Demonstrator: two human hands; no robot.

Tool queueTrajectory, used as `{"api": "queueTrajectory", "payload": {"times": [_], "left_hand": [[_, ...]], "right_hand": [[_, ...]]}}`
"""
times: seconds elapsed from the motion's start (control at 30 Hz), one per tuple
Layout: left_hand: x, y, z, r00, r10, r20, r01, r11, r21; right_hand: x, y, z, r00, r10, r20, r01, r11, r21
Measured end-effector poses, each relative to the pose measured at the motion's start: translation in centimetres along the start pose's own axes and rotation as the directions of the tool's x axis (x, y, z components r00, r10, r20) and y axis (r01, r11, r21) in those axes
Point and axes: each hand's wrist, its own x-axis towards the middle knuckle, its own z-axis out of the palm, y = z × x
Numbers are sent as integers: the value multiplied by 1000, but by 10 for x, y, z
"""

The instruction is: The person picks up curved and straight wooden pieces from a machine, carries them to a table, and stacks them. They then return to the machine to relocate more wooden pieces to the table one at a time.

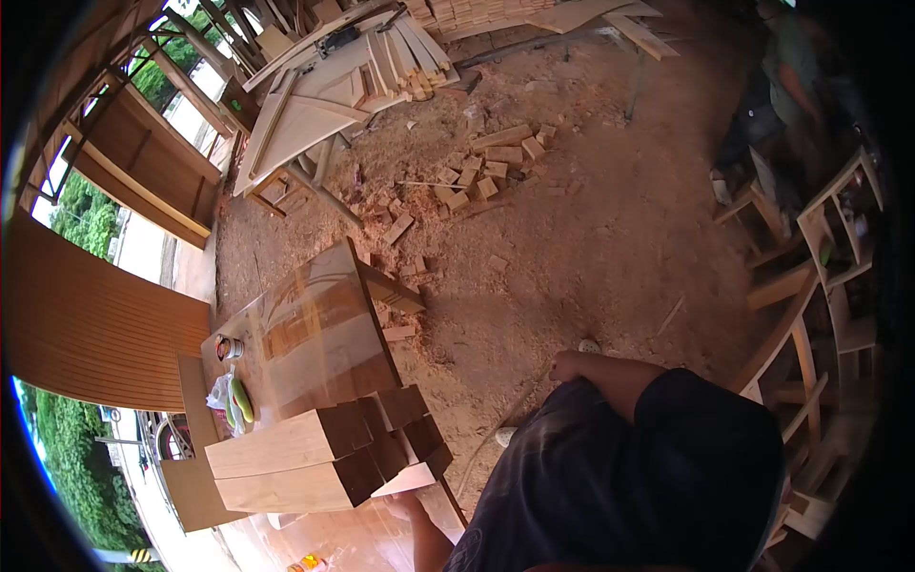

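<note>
Boards of smooth light-brown wood (276, 462) sit piled on the glossy reddish-brown wooden table (319, 357), their dark end faces turned towards the person's body, and here's the left hand (405, 505), right up against the pale, angular wooden piece (405, 480) at the pile's near corner! Those fingers are partly hidden by the wood, so how far open they are, or how firm any hold is, I cannot tell. Over to the right hand (567, 365), out in front of the dark clothing, fingers looking bent; too small to tell how far they close or whether they hold anything. Beside the pile on the table: long green vegetables (242, 400), a crinkled clear plastic bag (219, 393) and, farther along, a small round tin (227, 348). Short tan wooden blocks (488, 172) litter the reddish dirt floor (591, 248), and another person (796, 86) is at the upper right, near pale curved wooden frames (805, 353)
</note>
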Motion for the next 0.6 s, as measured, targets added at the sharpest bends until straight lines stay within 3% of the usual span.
{"api": "queueTrajectory", "payload": {"times": [0.03,0.1,0.13,0.2,0.23,0.27,0.3,0.33,0.37,0.4,0.43,0.5,0.6], "left_hand": [[-13,1,5,999,50,-12,-49,994,99],[-30,9,31,962,119,246,-148,984,103],[-45,34,48,923,128,364,-260,902,344],[-97,61,82,824,38,565,-500,518,694],[-111,79,110,778,-36,627,-597,267,756],[-119,100,141,705,-69,705,-674,241,698],[-128,129,156,627,-52,777,-719,346,603],[-137,162,176,555,2,832,-692,556,461],[-148,194,193,491,76,868,-563,788,249],[-160,229,213,420,150,895,-409,912,39],[-172,265,233,333,224,916,-287,949,-128],[-193,350,270,154,305,940,-274,927,-256],[-186,464,363,-46,237,970,-569,793,-220]], "right_hand": [[9,21,-19,1000,-15,-8,16,999,38],[16,61,-77,990,-106,-93,107,994,6],[12,78,-97,981,-145,-127,145,989,-3],[-20,109,-160,991,-11,-132,33,987,159],[-34,128,-200,988,58,-142,-25,973,227],[-44,153,-227,969,102,-224,-31,954,298],[-55,185,-248,943,150,-297,-33,931,364],[-64,219,-267,909,199,-365,-28,905,424],[-66,258,-282,898,231,-375,-45,895,443],[-66,297,-293,888,260,-379,-60,884,464],[-70,333,-300,865,355,-355,-133,844,520],[-82,386,-310,803,491,-337,-199,754,626],[-117,438,-308,706,660,-255,-172,510,843]]}}
